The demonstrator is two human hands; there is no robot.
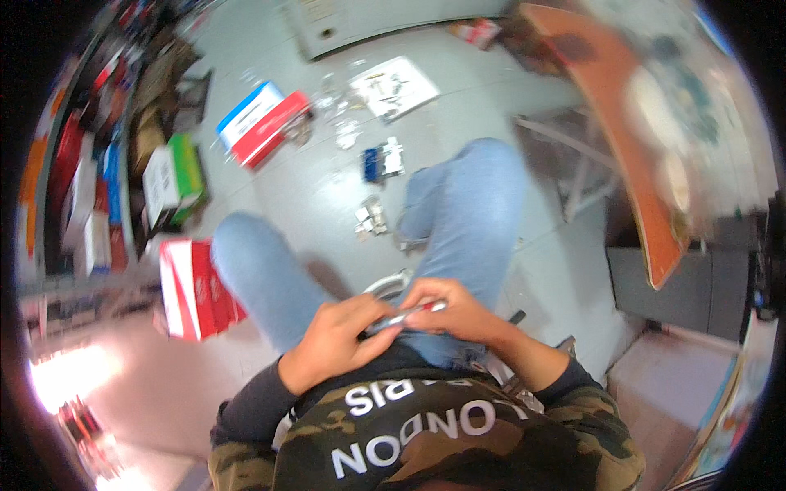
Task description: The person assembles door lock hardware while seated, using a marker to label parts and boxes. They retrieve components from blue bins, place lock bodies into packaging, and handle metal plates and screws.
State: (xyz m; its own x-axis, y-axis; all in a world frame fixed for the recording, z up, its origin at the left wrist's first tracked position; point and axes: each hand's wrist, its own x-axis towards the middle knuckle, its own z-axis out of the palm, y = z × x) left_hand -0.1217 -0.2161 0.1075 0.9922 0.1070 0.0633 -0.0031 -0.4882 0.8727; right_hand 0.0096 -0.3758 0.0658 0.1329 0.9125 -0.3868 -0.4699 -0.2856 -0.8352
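Your left hand [332, 340] and right hand [458, 315] meet over your lap, just below the picture's middle. Between them lies a slim silver and red tool [401, 317], running from about eight o'clock to two o'clock. Your left grip is closed around its darker lower end, thumb and fingers wrapped over it. Your right grip pinches the upper, red and silver end with curled fingers. Motion blur hides what kind of tool it is.

You sit with both knees in blue jeans [467, 204] pointing toward twelve o'clock, above a grey floor [327, 188]. Behind the hands, between your thighs, a curved white rim [389, 284] peeks out; you cannot tell what it belongs to.

Boxes stand around you. At nine o'clock from your hands, beside your left knee, a red and white carton [190, 290] stands on the floor, closed as far as the view shows. At ten o'clock sits a green and white box [173, 178], also shut. At eleven o'clock a blue and white box [248, 113] and a red box [274, 129] lie touching side by side. Their contents are not visible.

At twelve o'clock small packets [383, 159] and a white printed sheet [395, 87] lie scattered on the floor. At two o'clock an orange-edged tabletop [630, 139] curves along the right, its load too blurred to name.
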